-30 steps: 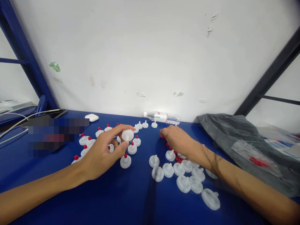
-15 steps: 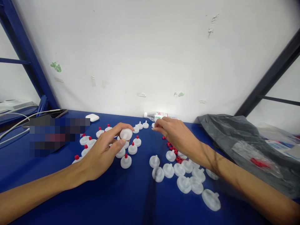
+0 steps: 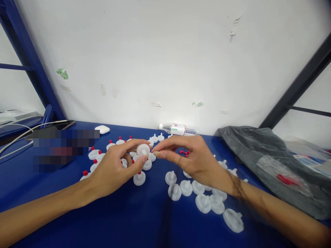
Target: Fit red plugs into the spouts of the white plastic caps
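My left hand point(image 3: 116, 168) grips a white plastic funnel-shaped cap point(image 3: 143, 150) between thumb and fingers, its narrow spout turned toward my right hand. Close beside it, my right hand point(image 3: 191, 158) is pinched, with a trace of red at its fingertips; the small red cap there is mostly hidden. Around and behind my left hand stand several white caps with red tips point(image 3: 139, 178). Below my right hand lie several white caps without red tips point(image 3: 186, 188). Some loose red caps point(image 3: 184, 152) show behind my right hand, partly covered by it.
A clear plastic bottle point(image 3: 178, 129) lies against the wall. A white earbud case point(image 3: 102, 129) sits at the back left, near cables and a blurred patch. On the right is a grey plastic bag point(image 3: 248, 144) with a clear packet of red pieces point(image 3: 287, 179).
My right hand has moved left and slightly down, up to the white cap in my left hand. My left hand has shifted slightly right, still holding that cap.
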